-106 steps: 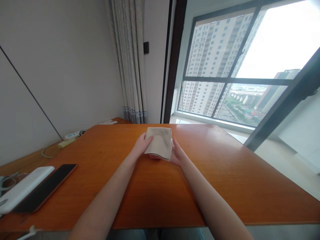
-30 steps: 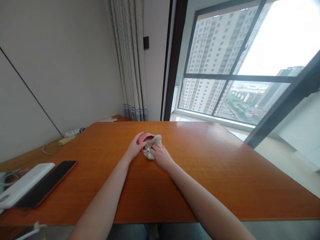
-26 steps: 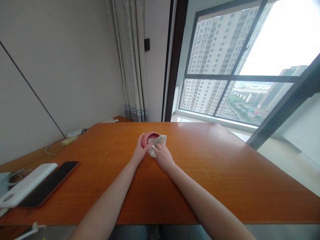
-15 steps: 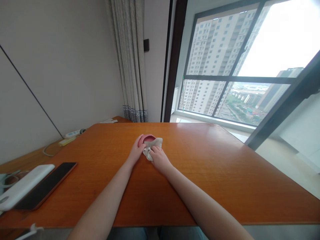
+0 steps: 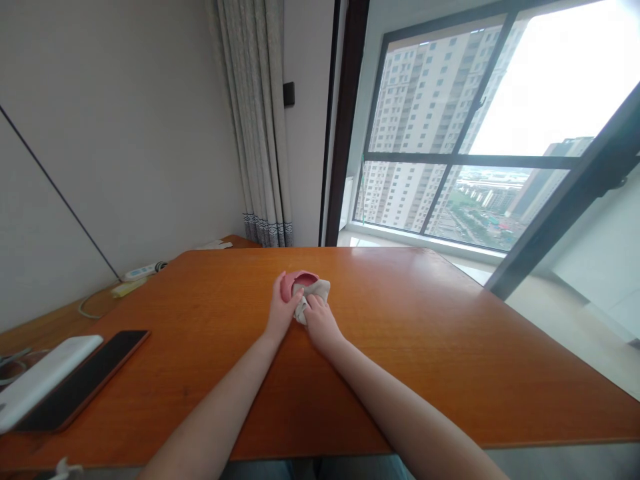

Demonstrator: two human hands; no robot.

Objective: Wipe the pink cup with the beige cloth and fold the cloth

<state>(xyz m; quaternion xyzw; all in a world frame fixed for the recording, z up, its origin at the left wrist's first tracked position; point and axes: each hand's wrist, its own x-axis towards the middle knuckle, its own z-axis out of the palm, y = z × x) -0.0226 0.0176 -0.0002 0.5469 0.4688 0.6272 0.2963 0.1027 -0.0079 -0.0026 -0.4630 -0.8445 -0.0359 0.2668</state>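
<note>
A pink bowl [image 5: 289, 285] is tilted with its hollow side partly showing, near the middle of the wooden table. My left hand [image 5: 281, 308] grips the bowl at its left side, thumb over the near edge. A light grey cloth [image 5: 320, 289] is bunched over the bowl's right and near part. My right hand [image 5: 320, 319] is closed on the cloth and presses it to the bowl. Cloth and fingers hide the bowl's near side.
On the wooden table [image 5: 425, 360], a black phone [image 5: 85, 380] lies beside a white power bank [image 5: 50, 380] at the left. Cables [image 5: 15, 367] lie farther left. A power strip [image 5: 141, 272] sits beyond the table's left edge. Behind are a curtain [image 5: 260, 133] and a window [image 5: 450, 159].
The bowl has turned a little, showing more of its pink side and hollow. Both hands and the cloth have shifted slightly right in view; the camera has moved slightly too.
</note>
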